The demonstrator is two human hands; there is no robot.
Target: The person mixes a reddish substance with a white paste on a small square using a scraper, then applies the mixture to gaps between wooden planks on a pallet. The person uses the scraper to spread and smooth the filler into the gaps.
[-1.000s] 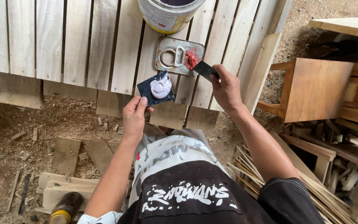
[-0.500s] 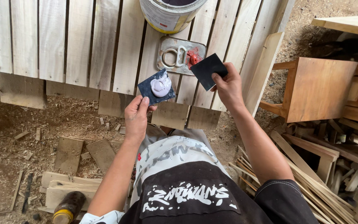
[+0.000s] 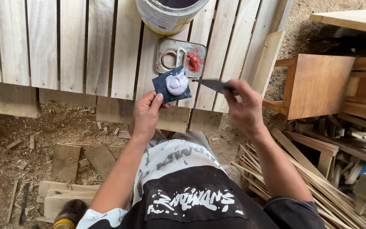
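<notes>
My left hand (image 3: 145, 114) pinches the lower corner of a dark square card (image 3: 165, 88) that carries a blob of pale grey-white paste (image 3: 177, 82). My right hand (image 3: 243, 106) grips a thin dark flat scraper (image 3: 212, 84), held nearly edge-on with its tip pointing left, close to the paste but apart from it. Just behind the card, a flat metal lid (image 3: 182, 54) with a ring pull lies on the slatted wooden panel (image 3: 64, 46) and holds a dab of red paste (image 3: 194, 62).
An open round tin (image 3: 166, 15) stands on the slats behind the lid. A small wooden stool (image 3: 314, 85) and stacked timber (image 3: 361, 110) are on the right; thin wood strips (image 3: 314, 186) lie lower right. Offcuts (image 3: 66, 161) and shavings cover the dirt floor.
My right hand drew the scraper back from the red paste on the lid, turned it from flat to edge-on, and brought it beside the pale paste. My left hand kept the card steady.
</notes>
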